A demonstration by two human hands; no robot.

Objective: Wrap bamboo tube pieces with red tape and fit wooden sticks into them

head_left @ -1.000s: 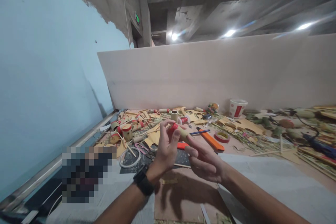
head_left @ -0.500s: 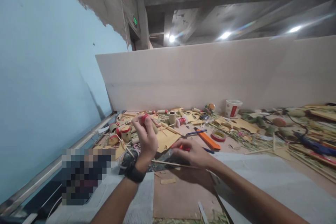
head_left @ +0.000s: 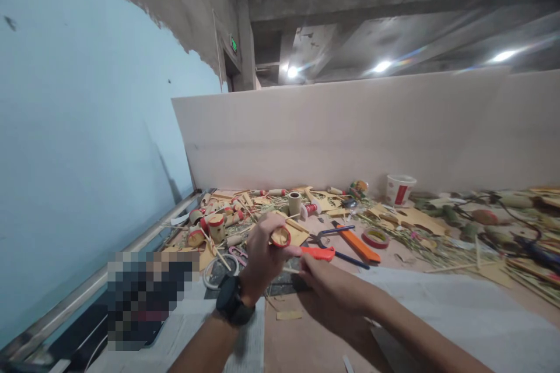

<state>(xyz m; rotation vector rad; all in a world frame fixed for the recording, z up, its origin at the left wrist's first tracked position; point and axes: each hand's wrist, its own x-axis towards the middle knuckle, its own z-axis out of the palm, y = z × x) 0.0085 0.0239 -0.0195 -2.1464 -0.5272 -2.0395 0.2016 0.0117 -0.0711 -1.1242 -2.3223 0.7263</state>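
Note:
My left hand [head_left: 265, 250], with a black watch on its wrist, is closed round a short bamboo tube [head_left: 280, 237]. The tube's red-rimmed end faces me and shows a pale yellowish inside. Close on the right, my right hand [head_left: 330, 281] has its fingers pinched together on a thin stick [head_left: 291, 270]; most of the stick is hidden. A red handle-shaped piece [head_left: 319, 253] shows just beyond my right fingers, its left end near my left thumb. Behind it lie pliers with blue handles [head_left: 335, 232] and an orange utility knife [head_left: 356, 243].
Several red-rimmed bamboo tubes [head_left: 216, 227] crowd the back left. A thread spool [head_left: 310, 208], a tape roll [head_left: 375, 238] and a white paper tub [head_left: 399, 189] stand farther back. White paper [head_left: 437, 303] covers the right. A pale partition [head_left: 350, 134] closes the back.
My left hand has come down and right, turning the tube's end towards me. My right hand has drawn in beside it, and the red piece is more exposed. The view has shifted slightly.

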